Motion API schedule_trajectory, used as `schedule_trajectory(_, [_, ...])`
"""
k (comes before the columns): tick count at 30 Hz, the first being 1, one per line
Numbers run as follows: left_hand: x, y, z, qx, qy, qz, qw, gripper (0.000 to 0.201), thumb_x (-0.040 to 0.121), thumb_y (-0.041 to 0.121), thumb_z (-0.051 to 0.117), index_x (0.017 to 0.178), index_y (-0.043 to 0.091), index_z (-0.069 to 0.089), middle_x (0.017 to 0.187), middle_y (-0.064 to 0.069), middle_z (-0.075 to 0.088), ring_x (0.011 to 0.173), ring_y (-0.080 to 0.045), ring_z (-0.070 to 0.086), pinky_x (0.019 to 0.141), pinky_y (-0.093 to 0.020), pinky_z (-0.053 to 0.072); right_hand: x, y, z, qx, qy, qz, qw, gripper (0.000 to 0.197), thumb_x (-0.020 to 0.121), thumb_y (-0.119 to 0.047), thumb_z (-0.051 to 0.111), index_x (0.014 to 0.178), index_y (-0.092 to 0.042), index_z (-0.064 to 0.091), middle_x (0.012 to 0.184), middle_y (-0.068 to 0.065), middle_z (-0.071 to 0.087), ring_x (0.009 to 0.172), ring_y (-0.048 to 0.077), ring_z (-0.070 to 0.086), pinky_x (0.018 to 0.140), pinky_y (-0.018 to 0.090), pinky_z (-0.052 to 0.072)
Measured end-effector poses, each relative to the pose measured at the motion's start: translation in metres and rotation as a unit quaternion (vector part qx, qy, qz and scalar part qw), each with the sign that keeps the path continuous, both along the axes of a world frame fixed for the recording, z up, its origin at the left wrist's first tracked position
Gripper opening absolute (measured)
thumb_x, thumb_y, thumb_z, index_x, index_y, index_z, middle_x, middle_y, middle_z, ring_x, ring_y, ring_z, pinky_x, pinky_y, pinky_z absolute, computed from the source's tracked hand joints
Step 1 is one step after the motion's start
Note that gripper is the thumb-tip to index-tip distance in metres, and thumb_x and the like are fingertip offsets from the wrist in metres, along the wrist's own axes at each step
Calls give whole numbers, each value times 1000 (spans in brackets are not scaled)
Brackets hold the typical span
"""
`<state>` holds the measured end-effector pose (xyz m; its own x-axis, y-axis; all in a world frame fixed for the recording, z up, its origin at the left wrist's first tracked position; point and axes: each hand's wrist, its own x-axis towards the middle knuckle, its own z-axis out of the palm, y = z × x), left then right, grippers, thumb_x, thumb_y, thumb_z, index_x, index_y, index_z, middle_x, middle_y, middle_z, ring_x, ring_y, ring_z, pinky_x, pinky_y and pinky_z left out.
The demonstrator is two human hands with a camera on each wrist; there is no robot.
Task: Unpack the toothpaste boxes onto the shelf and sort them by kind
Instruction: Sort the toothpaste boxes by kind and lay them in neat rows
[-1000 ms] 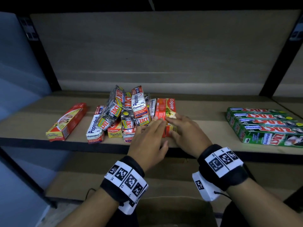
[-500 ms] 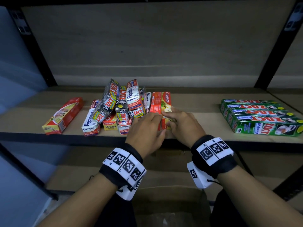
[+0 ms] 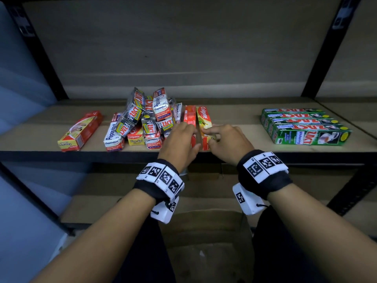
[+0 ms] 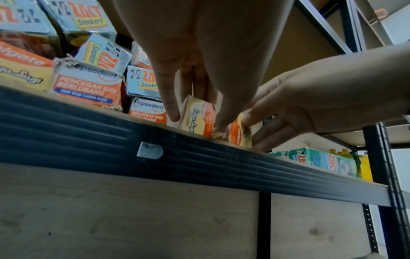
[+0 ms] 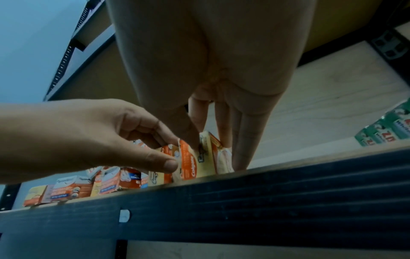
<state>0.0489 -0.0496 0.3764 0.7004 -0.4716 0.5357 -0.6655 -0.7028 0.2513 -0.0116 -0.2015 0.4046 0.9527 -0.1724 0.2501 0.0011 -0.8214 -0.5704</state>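
Observation:
Two red-and-yellow Colgate boxes stand on edge side by side at the front of the wooden shelf (image 3: 234, 127). My left hand (image 3: 188, 137) grips the left Colgate box (image 3: 189, 115), thumb on one side and fingers (image 4: 168, 105) on the other. My right hand (image 3: 208, 135) pinches the right Colgate box (image 3: 204, 117) between thumb (image 5: 188, 133) and fingers. Just left of my hands lies a mixed pile (image 3: 146, 123) of Zact Smokers, Pepsodent and Colgate boxes. The hands hide the near ends of both held boxes in the head view.
One red Colgate box (image 3: 81, 129) lies alone at the shelf's left. A tidy row of green Zact Whitening boxes (image 3: 304, 125) fills the right. The black metal shelf edge (image 3: 61, 154) runs just under my hands. A brown carton (image 3: 204, 242) sits below between my arms.
Both hands stay at the Colgate pair; their fingers have shifted from lying over the boxes to gripping one each. The pile and the green row have not moved.

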Motion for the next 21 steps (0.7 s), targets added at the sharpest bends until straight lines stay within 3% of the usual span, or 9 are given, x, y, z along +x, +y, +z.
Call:
schedule_trajectory(4, [-6, -2, 1, -45, -21, -5, 999, 23, 82, 29, 74, 86, 19, 53, 95, 3, 51, 96, -17, 46, 77, -33, 46, -11, -7, 0, -37, -21, -34, 999, 28, 79, -51, 70, 99, -32, 73, 105, -7, 71, 96, 14, 63, 79, 24, 48])
schedule_trajectory(7, [-7, -1, -3, -76, -15, -11, 997, 25, 78, 26, 75, 84, 18, 53, 94, 1, 51, 95, -21, 46, 80, -37, 46, -15, -11, -3, -50, -33, -48, 997, 31, 76, -53, 73, 83, -26, 58, 92, -4, 69, 89, 20, 61, 73, 29, 46])
schedule_trajectory(11, [-14, -2, -19, -97, 17, -11, 995, 31, 78, 24, 74, 94, 20, 48, 110, -1, 48, 101, -23, 49, 84, -42, 49, -23, -15, -11, -29, -29, -70, 997, 34, 74, -49, 70, 89, -28, 50, 99, 3, 70, 91, 26, 64, 74, 30, 49])
schedule_trajectory(14, [-16, -6, -13, -140, 40, -9, 989, 30, 77, 18, 75, 90, 17, 48, 104, -1, 49, 89, -18, 53, 79, -37, 49, -30, -16, -11, -48, -35, -74, 995, 31, 72, -45, 67, 94, -28, 51, 104, 6, 70, 95, 30, 64, 77, 33, 52])
schedule_trajectory(17, [-15, -7, -4, -171, 52, -6, 984, 22, 78, 14, 70, 87, 15, 50, 96, 0, 52, 83, -15, 52, 73, -30, 48, -34, -24, -6, -66, -34, -77, 994, 38, 78, -35, 70, 112, -32, 55, 116, 5, 67, 107, 28, 60, 83, 34, 52])
schedule_trajectory(19, [-10, 1, -4, -195, 62, -1, 979, 19, 79, 13, 68, 90, 14, 52, 97, -1, 54, 86, -13, 52, 76, -26, 46, -39, -35, -3, -77, -40, -81, 993, 47, 81, -24, 72, 124, -31, 54, 123, 3, 65, 116, 27, 54, 88, 37, 50])
schedule_trajectory(21, [-7, 10, -5, -213, 82, 5, 974, 23, 79, 10, 69, 97, 15, 55, 105, 1, 56, 94, -9, 53, 83, -22, 46, -42, -48, -4, -98, -61, -74, 991, 49, 81, -15, 73, 125, -31, 57, 125, 2, 65, 117, 27, 56, 91, 38, 52])
